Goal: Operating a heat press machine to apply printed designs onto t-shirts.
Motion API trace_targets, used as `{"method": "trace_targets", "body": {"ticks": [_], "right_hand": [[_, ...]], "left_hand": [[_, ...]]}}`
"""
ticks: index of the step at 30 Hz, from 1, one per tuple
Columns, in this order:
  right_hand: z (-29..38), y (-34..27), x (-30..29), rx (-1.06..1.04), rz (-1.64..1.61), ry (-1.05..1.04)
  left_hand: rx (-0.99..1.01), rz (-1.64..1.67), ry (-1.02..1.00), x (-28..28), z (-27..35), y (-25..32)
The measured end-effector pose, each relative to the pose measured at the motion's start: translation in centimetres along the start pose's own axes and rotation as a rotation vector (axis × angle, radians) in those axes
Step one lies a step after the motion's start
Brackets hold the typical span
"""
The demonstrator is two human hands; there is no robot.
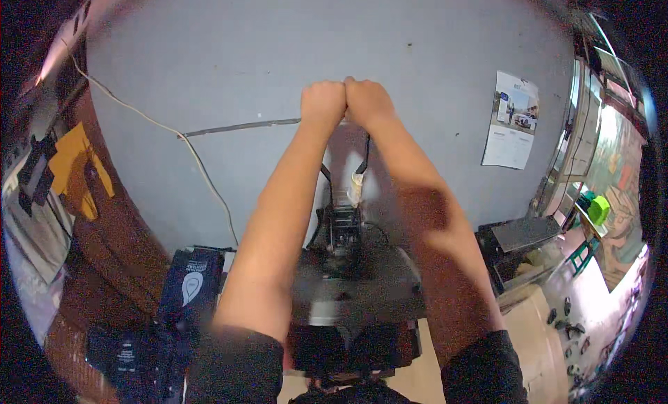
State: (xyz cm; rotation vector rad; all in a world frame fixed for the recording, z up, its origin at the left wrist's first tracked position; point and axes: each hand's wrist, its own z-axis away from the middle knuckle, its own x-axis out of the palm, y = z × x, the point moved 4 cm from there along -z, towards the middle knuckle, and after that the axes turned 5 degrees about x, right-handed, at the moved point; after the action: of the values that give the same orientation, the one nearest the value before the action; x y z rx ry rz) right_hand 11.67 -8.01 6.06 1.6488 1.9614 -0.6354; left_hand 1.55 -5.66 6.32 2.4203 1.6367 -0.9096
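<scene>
My left hand (323, 104) and my right hand (369, 102) are closed into fists side by side, touching, at the upper middle of the view. Dark metal bars of a lever handle (367, 156) run up from a black press-like machine (342, 232) to behind my wrists; the part inside my fists is hidden. A whitish wrapped piece (355, 189) surrounds the lower end of one bar. Below, between my forearms, lies the machine's broad dark top (360, 294), partly blurred.
A grey wall (417, 49) stands ahead, with a calendar (510, 121) at right and a pale cable (201, 166) at left. Dark printed fabric (195, 279) lies left of the machine. A black box-like object (524, 233) and several pieces of footwear (569, 326) are at right.
</scene>
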Motion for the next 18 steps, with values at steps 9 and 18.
{"method": "trace_targets", "body": {"ticks": [9,18], "right_hand": [[5.4,-1.7,-2.7,0.012,-0.013,0.173],[12.4,-2.7,-4.8,-0.086,-0.071,0.286]], "left_hand": [[-0.068,-0.071,0.042,-3.5,4.3,2.7],[-0.076,-0.057,0.108,-7.2,10.2,6.1]]}}
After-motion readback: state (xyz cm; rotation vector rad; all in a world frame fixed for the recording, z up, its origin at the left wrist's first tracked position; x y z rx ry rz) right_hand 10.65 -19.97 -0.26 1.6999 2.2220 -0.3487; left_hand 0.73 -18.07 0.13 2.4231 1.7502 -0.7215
